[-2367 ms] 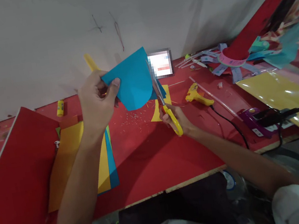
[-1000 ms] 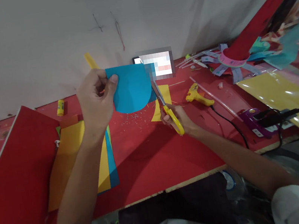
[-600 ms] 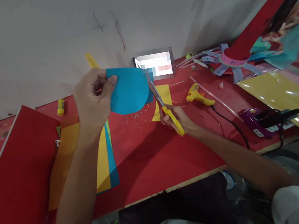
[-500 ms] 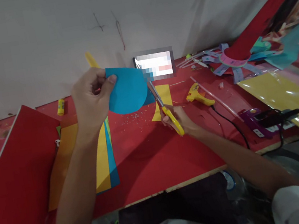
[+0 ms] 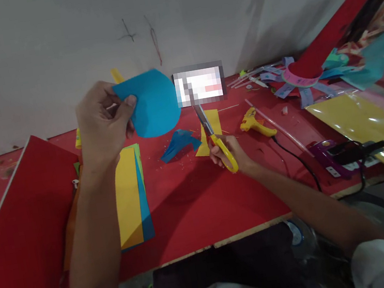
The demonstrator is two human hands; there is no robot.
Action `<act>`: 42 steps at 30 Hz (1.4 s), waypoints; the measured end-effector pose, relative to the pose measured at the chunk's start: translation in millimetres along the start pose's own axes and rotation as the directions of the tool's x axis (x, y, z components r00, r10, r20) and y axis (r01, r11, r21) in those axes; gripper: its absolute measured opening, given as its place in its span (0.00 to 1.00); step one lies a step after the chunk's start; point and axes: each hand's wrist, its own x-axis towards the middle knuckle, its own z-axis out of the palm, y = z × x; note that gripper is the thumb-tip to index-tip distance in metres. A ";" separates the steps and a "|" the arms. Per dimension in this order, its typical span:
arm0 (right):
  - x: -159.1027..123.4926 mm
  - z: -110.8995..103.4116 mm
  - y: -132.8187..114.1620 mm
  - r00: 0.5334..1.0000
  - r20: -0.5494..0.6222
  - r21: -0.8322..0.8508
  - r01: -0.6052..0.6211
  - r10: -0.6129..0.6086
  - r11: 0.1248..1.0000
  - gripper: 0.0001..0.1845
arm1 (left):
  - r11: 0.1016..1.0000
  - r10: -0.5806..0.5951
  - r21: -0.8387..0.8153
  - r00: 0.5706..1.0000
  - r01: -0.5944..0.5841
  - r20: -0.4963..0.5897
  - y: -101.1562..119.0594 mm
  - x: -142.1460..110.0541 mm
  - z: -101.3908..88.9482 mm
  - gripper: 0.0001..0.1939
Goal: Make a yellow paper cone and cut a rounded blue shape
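Observation:
Between thumb and fingers, my left hand (image 5: 105, 121) pinches a piece of blue paper (image 5: 154, 103) by its left edge, raised above the table. The paper has a rounded right side and lower edge. My right hand (image 5: 228, 152) grips a pair of scissors (image 5: 212, 133) with yellow handles, blades pointing up and a little left, apart from the paper. A curved blue paper offcut (image 5: 180, 143) lies on the red table below, next to a yellow paper scrap (image 5: 212, 131). The blade tips are partly lost against the blurred bright screen (image 5: 200, 84) behind.
Yellow, blue and green paper sheets (image 5: 127, 199) lie under my left forearm, beside a large red board (image 5: 27, 240). To the right are a yellow glue gun (image 5: 257, 123), a purple power strip (image 5: 330, 155), a yellow plastic sheet (image 5: 366, 129) and a red cone (image 5: 340, 16).
The scissors cut along the blue paper's curved edge, and the offcut has dropped onto the table. My left hand has moved left with the rounded piece, away from the blades.

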 end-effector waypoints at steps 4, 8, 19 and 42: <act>-0.8 4.0 -1.4 1.000 -0.005 0.067 0.025 -0.025 0.997 0.39 | 0.970 -0.148 -0.192 0.989 0.148 0.017 -1.8 -2.7 11.3 0.24; -1.5 8.5 -0.6 0.998 -0.031 0.079 0.053 -0.051 0.995 0.42 | 0.886 -0.276 -0.375 0.960 0.272 0.045 -10.9 -9.3 31.6 0.26; 0.1 15.2 11.7 0.985 0.111 -0.063 0.142 -0.134 0.988 0.39 | 0.904 -0.246 -0.383 0.963 0.189 -0.107 -21.1 -28.7 68.8 0.23; -1.4 3.9 17.0 0.977 -0.063 -0.146 0.194 -0.205 0.970 0.38 | 0.923 -0.298 -0.264 0.954 0.280 -0.029 -9.7 -52.4 95.9 0.35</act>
